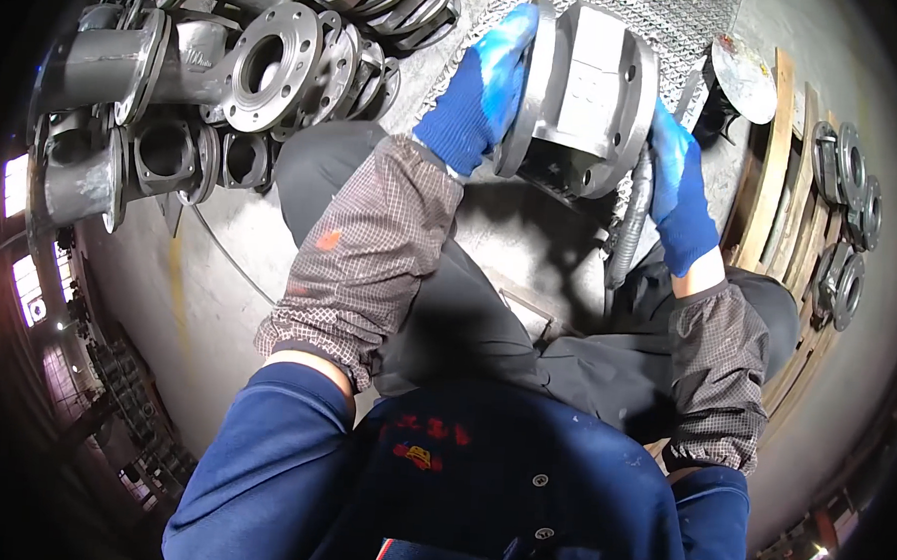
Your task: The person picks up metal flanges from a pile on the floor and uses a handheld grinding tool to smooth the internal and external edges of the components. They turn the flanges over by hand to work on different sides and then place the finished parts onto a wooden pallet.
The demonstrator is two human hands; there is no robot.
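Observation:
Between my two gloved hands is a grey metal flanged valve body (589,81), with a round bolt-holed flange at each end and a flat pale face on its middle. My left hand (492,77), in a blue glove, is closed round the rim of the left flange. Against the right flange's outer side rests my right hand (678,175), also blue-gloved; its fingers are mostly hidden behind the flange. Below the valve body, a dark opening shows between the flanges. A ridged grey hose (629,223) runs down beside my right hand.
Several flanged metal castings (268,67) are stacked at the left. A woven metal mesh mat (670,14) lies at the far side. To the right, a wooden pallet (774,164) carries more flanged parts (849,167), near a pale round disc (745,81). A thin cable (231,256) crosses the floor.

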